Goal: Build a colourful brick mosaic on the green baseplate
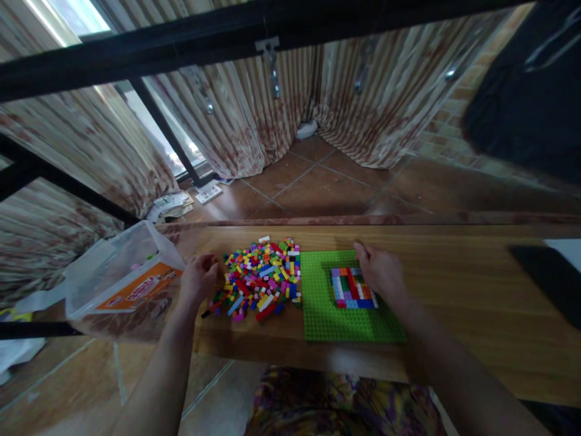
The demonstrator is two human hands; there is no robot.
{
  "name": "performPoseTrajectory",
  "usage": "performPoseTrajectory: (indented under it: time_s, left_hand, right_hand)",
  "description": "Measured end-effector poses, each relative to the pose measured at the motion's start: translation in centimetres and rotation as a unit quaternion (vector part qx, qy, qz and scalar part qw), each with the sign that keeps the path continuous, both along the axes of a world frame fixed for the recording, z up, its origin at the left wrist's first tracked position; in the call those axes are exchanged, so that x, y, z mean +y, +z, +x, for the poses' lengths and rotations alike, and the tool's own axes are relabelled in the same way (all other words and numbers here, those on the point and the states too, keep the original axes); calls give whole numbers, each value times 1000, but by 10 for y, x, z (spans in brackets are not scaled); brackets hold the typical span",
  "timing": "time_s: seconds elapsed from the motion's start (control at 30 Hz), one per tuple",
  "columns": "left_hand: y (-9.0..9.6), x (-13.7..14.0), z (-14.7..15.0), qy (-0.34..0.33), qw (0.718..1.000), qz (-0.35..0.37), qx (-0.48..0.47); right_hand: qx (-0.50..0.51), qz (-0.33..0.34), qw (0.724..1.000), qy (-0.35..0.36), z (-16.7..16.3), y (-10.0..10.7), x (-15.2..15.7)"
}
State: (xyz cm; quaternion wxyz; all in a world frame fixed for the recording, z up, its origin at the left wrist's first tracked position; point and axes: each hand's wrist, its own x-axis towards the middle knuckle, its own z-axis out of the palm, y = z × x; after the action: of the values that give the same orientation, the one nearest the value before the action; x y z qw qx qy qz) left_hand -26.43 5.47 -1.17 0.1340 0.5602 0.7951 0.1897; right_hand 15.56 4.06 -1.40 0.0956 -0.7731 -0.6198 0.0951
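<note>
A heap of small coloured building bricks lies on the wooden table. At its left edge is my left hand, fingers curled together; anything held in them is too small to make out. To the right of the heap, touching its edge, lies a green baseplate. A low rectangular build of red, blue, white and purple bricks stands on the baseplate. Over the upper right of the build is my right hand, closed, its thumb and fingertips near the plate's far edge. Whatever those fingers hold is hidden.
A clear plastic tub with an orange label stands left of my left hand, a few bricks inside. The wooden table extends right to a dark flat object. A black metal bar crosses above, before curtains.
</note>
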Motion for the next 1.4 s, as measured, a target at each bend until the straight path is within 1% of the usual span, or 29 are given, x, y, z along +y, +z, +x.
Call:
performPoseTrajectory:
  time_s: [0.07, 0.17, 0.27, 0.3, 0.37, 0.47, 0.57, 0.73, 0.83, 0.87, 0.93, 0.97, 1.0, 1.03, 1.07, 1.13, 1.17, 1.2, 1.23, 1.27, 1.33, 1.4]
  left_hand:
    - [0, 2, 3, -2, 1000, -1, 18]
    - [6, -1, 4, 10, 1000, 7, -14]
    - [12, -6, 1, 44, 998, 45, -12]
    - [12, -8, -2, 57, 997, 55, 5]
    - [12, -9, -6, 68, 996, 51, 36]
    - [9, -5, -11, 46, 998, 18, 44]
    - [8, 2, -12, 34, 999, 10, 34]
    - [10, 2, -6, 24, 999, 8, 29]
    - [12, -9, 5, 36, 999, 30, -11]
    - [14, -14, 11, 46, 997, 44, -44]
    - [20, -29, 29, 56, 985, 77, -144]
    - [24, -37, 41, 44, 972, 95, -210]
    - [29, -46, 54, 26, 951, 99, -290]
    - [33, -56, 70, 15, 922, 95, -375]
    - [36, -66, 86, 10, 882, 82, -463]
    - [39, -84, 120, -9, 786, 19, -618]
    - [38, -91, 136, -13, 745, -12, -667]
    - [36, -98, 150, -14, 710, -40, -703]
    - [33, -103, 163, -12, 683, -67, -727]
    - [31, -107, 174, -7, 668, -84, -739]
    - [26, -112, 189, -4, 650, -105, -753]
    - [23, -113, 197, -19, 650, -105, -752]
  right_hand:
    - [9, 3, 1000, 7, 3, 0, 5]
    - [34, 19, 999, 3, 7, -2, 8]
    - [102, 56, 993, -14, 13, -5, 6]
    - [135, 72, 988, -19, 15, -6, 4]
    - [204, 99, 973, -35, 21, -8, -1]
    - [281, 113, 951, -70, 28, -10, -10]
    - [307, 113, 940, -92, 31, -10, -22]
    - [309, 120, 938, -103, 29, -2, -47]
    - [313, 146, 934, -95, 23, 8, -63]
    - [317, 158, 931, -84, 20, 12, -68]
    - [326, 181, 927, -52, 8, 20, -77]
    - [336, 189, 922, -29, -1, 25, -81]
    - [356, 193, 915, -4, -11, 29, -84]
    - [379, 195, 904, 20, -22, 33, -88]
    - [403, 190, 894, 44, -35, 35, -91]
    - [452, 169, 873, 68, -60, 39, -97]
    - [478, 154, 861, 78, -71, 39, -100]
    - [501, 143, 849, 83, -80, 38, -103]
    - [521, 137, 838, 84, -88, 37, -105]
    - [539, 133, 828, 84, -93, 36, -107]
    - [564, 133, 812, 76, -96, 33, -110]
    - [577, 138, 803, 57, -95, 31, -111]
